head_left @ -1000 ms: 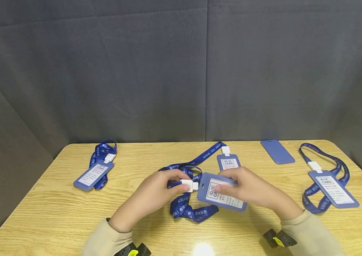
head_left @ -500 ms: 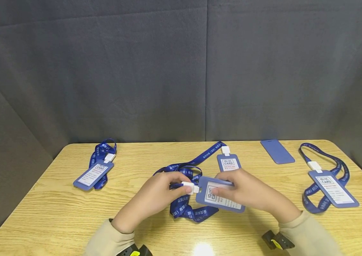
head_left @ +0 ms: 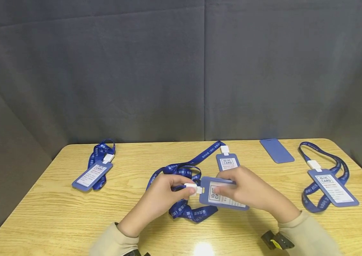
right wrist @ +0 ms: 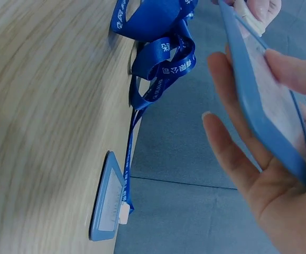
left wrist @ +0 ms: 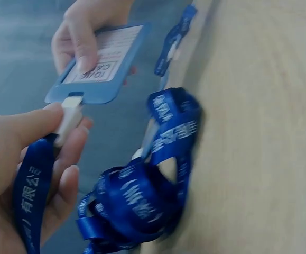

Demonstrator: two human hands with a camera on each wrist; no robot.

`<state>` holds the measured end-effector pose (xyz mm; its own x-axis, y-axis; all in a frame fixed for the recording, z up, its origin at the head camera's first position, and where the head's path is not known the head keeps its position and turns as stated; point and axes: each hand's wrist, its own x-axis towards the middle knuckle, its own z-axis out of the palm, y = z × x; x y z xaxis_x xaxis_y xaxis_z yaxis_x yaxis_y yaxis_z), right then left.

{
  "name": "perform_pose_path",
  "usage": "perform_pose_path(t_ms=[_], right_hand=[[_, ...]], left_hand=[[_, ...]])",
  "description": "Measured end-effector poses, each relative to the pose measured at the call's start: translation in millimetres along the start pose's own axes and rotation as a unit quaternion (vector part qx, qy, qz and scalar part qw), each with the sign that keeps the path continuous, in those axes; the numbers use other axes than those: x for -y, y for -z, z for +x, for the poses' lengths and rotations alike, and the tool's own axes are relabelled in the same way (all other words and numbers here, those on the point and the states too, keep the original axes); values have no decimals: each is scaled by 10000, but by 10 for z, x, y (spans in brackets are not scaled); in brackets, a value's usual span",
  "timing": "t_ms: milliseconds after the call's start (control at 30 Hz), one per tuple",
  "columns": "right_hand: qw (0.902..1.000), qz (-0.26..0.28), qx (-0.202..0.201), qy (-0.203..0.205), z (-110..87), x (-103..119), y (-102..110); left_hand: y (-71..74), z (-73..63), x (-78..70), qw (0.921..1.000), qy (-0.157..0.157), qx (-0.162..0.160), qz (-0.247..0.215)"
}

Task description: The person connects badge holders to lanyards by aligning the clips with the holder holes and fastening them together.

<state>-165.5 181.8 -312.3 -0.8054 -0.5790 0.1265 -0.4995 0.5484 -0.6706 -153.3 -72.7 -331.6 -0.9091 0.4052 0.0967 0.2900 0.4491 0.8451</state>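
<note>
Two bare hands work above a light wood-grain table [head_left: 56,213] in the head view: the left hand [head_left: 164,193] pinches a small white plastic clip [head_left: 191,189], and the right hand [head_left: 249,186] grips a flat blue plastic card holder [head_left: 220,201], its slotted end toward the clip. Dark blue ribbon with white lettering [head_left: 200,213] lies heaped beneath; a tangled loop there could tug the clip aside. Both wrists angle inward.

From the left wrist, the clip's tongue is at the holder's slot; whether it passes through I cannot tell. Poor alignment could make it slip off the edge. The left thumb presses the clip against the fingers, ribbon hanging down by the palm.

From the right wrist, the holder tilts, raised off the table. A loose hold might let it twist. The thumb lies on its insert, with one finger standing apart behind.
</note>
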Motion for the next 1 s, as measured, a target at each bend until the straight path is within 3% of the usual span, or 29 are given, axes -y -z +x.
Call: perform_pose_path(t_ms=[467,767,1000], right_hand=[[9997,177,-125,-70,7,34,-28],[9998,-8,-223,1,-14,47,4],[9997,11,-227,-39,-13,69,6]], left_hand=[[17,-25,-19,9995,45,-52,-301],[-34,-26,-42,9977,-141,-101,-651],[-29,-33,-50,9970,-74,-100,-766]])
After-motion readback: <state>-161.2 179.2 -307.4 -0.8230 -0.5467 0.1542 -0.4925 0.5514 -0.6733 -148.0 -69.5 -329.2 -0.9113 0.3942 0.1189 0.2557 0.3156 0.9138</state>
